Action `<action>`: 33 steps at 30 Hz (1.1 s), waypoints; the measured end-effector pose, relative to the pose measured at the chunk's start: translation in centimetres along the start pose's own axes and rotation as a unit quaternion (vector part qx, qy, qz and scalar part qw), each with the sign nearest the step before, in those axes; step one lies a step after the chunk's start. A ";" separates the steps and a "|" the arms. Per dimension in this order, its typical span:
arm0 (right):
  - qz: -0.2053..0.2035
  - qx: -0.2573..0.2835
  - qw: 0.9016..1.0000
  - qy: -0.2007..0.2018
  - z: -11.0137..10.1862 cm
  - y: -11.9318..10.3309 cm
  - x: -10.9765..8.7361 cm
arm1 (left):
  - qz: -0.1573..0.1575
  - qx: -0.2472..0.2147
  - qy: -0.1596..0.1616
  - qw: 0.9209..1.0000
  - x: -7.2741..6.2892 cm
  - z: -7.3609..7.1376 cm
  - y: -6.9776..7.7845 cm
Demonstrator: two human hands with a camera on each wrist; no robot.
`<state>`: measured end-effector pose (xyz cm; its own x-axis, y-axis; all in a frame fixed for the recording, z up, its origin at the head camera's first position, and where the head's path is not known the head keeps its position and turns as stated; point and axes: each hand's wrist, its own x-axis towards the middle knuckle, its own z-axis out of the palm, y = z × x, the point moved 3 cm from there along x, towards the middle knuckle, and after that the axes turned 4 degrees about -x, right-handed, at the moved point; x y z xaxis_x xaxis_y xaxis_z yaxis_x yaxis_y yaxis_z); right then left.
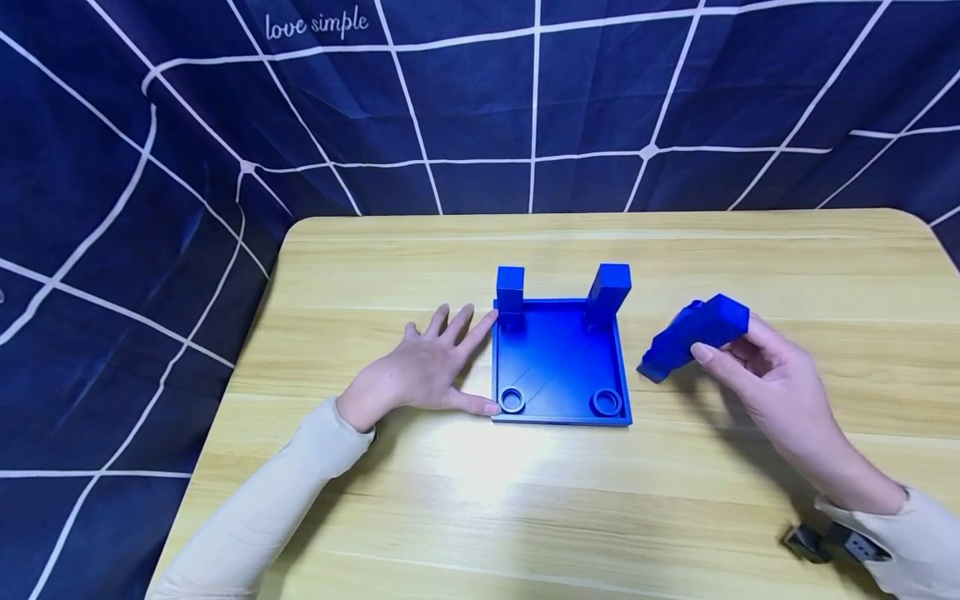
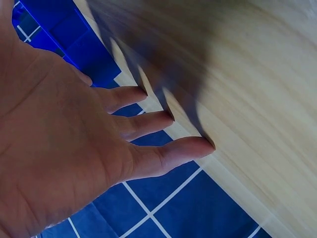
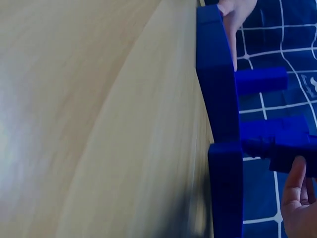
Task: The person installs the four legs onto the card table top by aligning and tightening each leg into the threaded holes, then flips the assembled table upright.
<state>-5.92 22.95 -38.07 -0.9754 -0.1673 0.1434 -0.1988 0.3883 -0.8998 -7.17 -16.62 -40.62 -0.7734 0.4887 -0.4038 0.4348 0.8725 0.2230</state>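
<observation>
In the head view, a dark blue curtain (image 1: 97,350) with white lines fills the left of the frame. From the lower left, a pale sleeve (image 1: 262,500) slants up to the left hand (image 1: 420,367), which lies back upward over the wooden table (image 1: 375,283), left of centre. Its fingers are straight and spread wide: the index fingertip touches the upper left corner of a square blue tray (image 1: 558,358) and the thumb tip its lower left corner. The tray sits in the centre of the frame, with a left post (image 1: 511,292) and a right post (image 1: 611,287) rising at its far corners and a small round ring at each near corner.

Right of centre, the right hand (image 1: 776,392) reaches in from the lower right, pinching an angular blue piece (image 1: 693,337) between the thumb and curled fingers. The piece tilts, its lower end toward the tray and apart from it. A black device (image 1: 832,542) is at the right cuff.

In the left wrist view, the palm fills the left, three fingers stretch rightward with gaps between them, and the tray shows at upper left. In the right wrist view, the pinched piece is at lower right, off the table.
</observation>
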 end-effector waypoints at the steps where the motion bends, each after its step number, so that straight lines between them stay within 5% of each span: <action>1: -0.002 -0.002 1.000 -0.004 0.2 -0.2 0.0 | 0.000 0.000 0.000 1.000 0.0 0.0 0.0; 11: -0.010 -0.043 0.999 -0.023 1.5 -1.2 0.5 | -0.003 -0.001 -0.004 1.000 0.2 -0.2 0.3; 33: -0.062 0.054 0.990 -0.115 7.0 -3.4 1.8 | -0.006 0.013 -0.010 1.000 0.4 -0.6 0.3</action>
<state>-6.36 14.96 -37.61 -0.8944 -0.4145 0.1683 -0.2913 0.2540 -0.9223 -7.62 -16.12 -40.14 -0.7697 0.4777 -0.4235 0.4373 0.8778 0.1956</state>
